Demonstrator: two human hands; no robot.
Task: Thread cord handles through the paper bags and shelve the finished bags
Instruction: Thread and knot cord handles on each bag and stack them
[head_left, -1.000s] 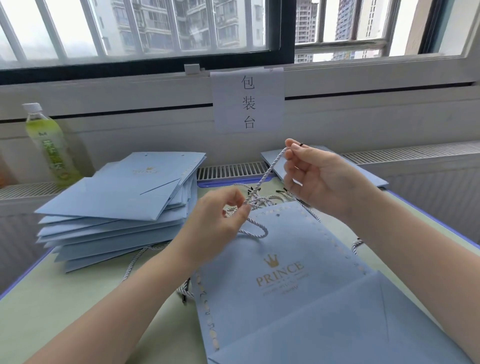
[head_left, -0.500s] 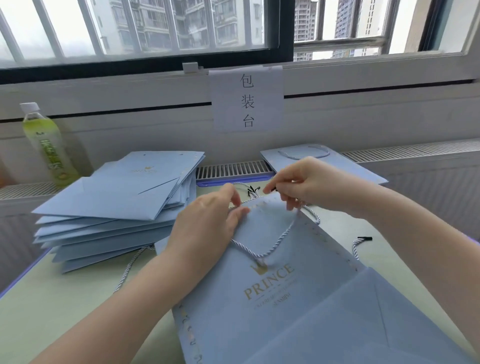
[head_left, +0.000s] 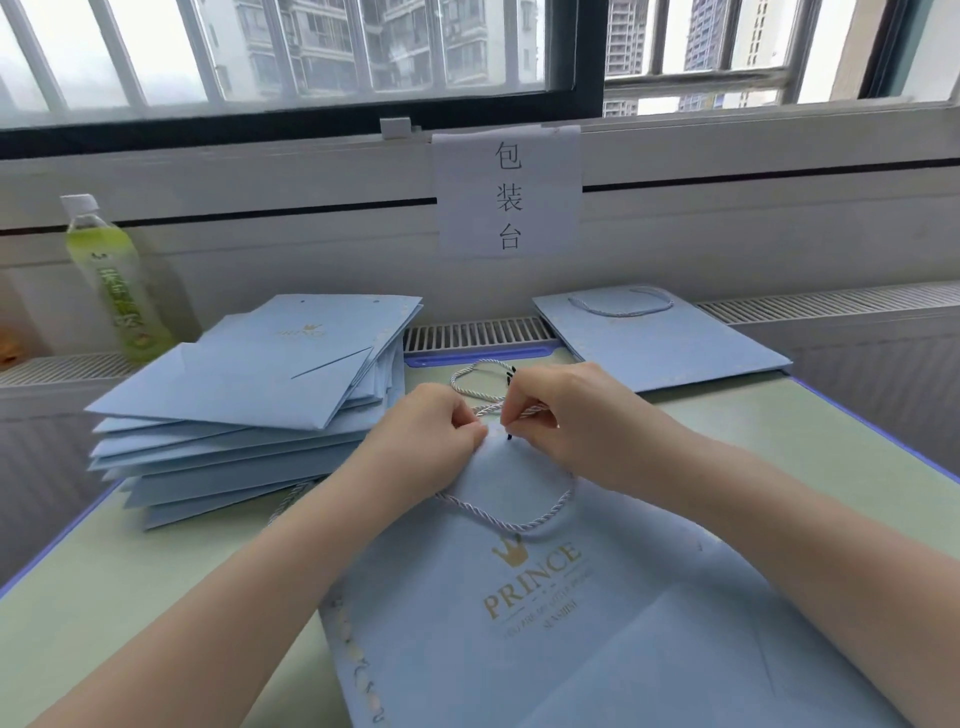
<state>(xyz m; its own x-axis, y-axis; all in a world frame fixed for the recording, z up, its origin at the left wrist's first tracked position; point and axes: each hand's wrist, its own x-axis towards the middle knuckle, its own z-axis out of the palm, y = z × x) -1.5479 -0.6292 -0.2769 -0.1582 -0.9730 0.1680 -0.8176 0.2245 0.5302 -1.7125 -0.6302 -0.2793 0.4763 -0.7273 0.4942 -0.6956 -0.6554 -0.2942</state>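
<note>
A flat blue paper bag (head_left: 519, 623) printed "PRINCE" lies nearest on the green table (head_left: 104, 597), one cord handle (head_left: 511, 522) already looped across its face. At the bag's top edge, the left hand (head_left: 426, 441) pinches the paper rim; the right hand (head_left: 566, 421) pinches a second cord (head_left: 478, 379) near its black tip. Left, a stack of bags (head_left: 249, 405). Beyond right, a finished bag (head_left: 660, 338). Far left, a green bottle (head_left: 111, 275).
</note>
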